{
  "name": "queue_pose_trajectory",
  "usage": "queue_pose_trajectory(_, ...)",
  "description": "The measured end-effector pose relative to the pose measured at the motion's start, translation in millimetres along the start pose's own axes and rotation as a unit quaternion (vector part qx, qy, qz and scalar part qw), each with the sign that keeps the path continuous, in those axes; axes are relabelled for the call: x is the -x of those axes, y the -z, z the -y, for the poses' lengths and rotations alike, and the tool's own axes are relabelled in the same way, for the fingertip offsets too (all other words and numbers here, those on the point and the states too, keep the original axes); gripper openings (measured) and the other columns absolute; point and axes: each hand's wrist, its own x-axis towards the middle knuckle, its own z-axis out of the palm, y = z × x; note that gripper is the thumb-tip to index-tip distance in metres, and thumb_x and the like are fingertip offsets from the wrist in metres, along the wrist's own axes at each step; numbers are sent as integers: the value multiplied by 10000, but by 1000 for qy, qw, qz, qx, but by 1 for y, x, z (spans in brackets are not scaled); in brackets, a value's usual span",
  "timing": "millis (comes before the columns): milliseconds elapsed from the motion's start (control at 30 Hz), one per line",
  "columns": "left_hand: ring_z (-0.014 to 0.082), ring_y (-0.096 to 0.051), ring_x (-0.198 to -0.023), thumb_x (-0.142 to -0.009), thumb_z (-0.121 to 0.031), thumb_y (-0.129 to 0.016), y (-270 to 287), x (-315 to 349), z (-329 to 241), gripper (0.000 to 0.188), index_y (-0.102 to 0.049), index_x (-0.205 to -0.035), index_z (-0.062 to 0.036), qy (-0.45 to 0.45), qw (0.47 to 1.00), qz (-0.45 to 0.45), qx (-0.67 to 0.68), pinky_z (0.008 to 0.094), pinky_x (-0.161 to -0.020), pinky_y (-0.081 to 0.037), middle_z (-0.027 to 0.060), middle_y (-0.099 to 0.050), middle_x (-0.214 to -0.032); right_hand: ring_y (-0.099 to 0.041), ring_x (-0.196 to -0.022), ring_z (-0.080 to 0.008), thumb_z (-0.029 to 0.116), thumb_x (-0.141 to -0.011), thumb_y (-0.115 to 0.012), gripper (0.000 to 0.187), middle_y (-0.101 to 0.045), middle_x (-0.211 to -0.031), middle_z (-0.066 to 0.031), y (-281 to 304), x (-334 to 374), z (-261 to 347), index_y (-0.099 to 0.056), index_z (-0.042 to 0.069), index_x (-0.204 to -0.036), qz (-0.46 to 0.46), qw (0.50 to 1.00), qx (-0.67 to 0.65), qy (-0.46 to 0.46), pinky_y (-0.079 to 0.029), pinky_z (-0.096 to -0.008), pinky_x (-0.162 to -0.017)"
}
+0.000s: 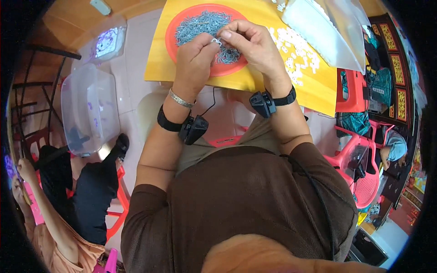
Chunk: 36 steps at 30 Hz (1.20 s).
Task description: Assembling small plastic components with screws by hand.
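Note:
My left hand (pixel 195 58) is closed in a pinch around a small white plastic piece (pixel 215 41) that looks ring- or hook-shaped. My right hand (pixel 255 45) meets it there, thumb and index finger pressed together; whatever lies between those fingertips is too small to make out. Both hands are above a round red tray (pixel 170 38) heaped with thin grey metal nails or screws (pixel 195 28). To the right of my right hand, many small white plastic pieces (pixel 298 52) lie scattered on the yellow table (pixel 157 59).
A translucent bin (pixel 314 32) holding white contents stands at the table's right side. On the floor at left is a clear plastic box (pixel 91 109). Another person (pixel 68 236) sits at lower left. Red stools and pink chairs (pixel 366 186) stand at right.

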Motion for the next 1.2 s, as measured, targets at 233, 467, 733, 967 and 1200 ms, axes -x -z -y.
queue_pose_trajectory(233,89,-442,-488,-796,-123,-515,-1,0,-3,177,-508,-668,0,5,1000,3,-14,262,-461,-353,31,-459,-522,-549,-752,-58,135,-868,-588,149,-612,-830,-2,0,0,0,-621,0,-922,11,1000,7,18,-452,-199,-706)
queue_pose_trajectory(467,87,-438,-496,-808,-133,-517,-4,0,-1,177,-514,-689,-2,-11,1000,17,-18,259,-467,-352,24,-463,-527,-497,-570,-85,167,-824,-603,153,-558,-630,-27,-4,-1,-7,-607,16,-799,-32,989,121,77,-406,-243,-523)
queue_pose_trajectory(733,59,-406,-548,-833,-102,-498,0,1,-3,155,-507,-703,-16,42,998,32,29,220,-495,-327,-15,-477,-601,-447,-637,-53,158,-864,-573,147,-503,-668,14,-6,1,-1,-589,15,-833,-23,981,177,76,-389,-220,-568)
queue_pose_trajectory(967,68,-460,-541,-837,-100,-497,-5,-2,-16,144,-549,-731,-17,52,995,-8,86,197,-492,-339,2,-514,-611,-531,-728,-61,181,-850,-612,192,-601,-773,-2,40,30,29,-619,-6,-895,-86,975,199,49,-436,-211,-662)
queue_pose_trajectory(1200,99,-484,-544,-846,-138,-489,-1,-1,-12,163,-549,-745,-25,36,994,-31,103,219,-515,-353,16,-513,-609,-581,-886,-171,270,-783,-680,383,-619,-987,-90,115,123,18,-586,10,-1048,-201,897,393,-32,-466,-286,-753)
